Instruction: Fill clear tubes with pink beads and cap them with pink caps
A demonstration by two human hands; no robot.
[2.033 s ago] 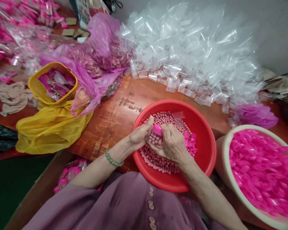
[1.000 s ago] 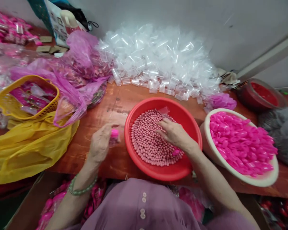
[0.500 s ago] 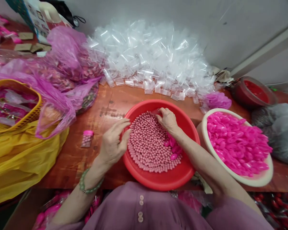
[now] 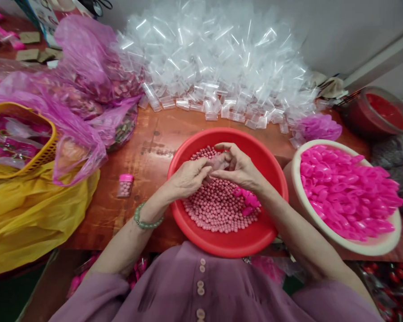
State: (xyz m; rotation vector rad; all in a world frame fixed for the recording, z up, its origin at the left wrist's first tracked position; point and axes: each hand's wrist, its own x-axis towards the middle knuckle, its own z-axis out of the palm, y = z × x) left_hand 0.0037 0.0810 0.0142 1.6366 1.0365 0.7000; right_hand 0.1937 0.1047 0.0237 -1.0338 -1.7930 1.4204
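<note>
My left hand (image 4: pixel 188 178) and my right hand (image 4: pixel 240 167) meet above a red basin (image 4: pixel 196 241) of small round pink beads (image 4: pixel 218 208). Between their fingertips is a small clear plastic container (image 4: pixel 217 164), partly hidden by the fingers. The right fingers curl around its right side, and the left fingers and thumb close on its left end. Whether beads are inside it I cannot make out. A few bright pink plastic pieces (image 4: pixel 248 201) lie on the beads near my right wrist. Left of the basin, a bead-filled clear jar with a pink lid (image 4: pixel 125 185) stands on the table.
A heap of clear plastic containers (image 4: pixel 215 58) lies along the wall. To the right is a cream tub (image 4: pixel 349 246) of bright pink pieces (image 4: pixel 345 192). Purple plastic bags (image 4: pixel 83 49), a yellow basket (image 4: pixel 49 154) and a yellow bag (image 4: pixel 36 219) crowd the left side.
My right hand has lifted a clear container from the basin's far side toward its middle. My left hand has moved right from the rim to meet it. The view has shifted slightly.
</note>
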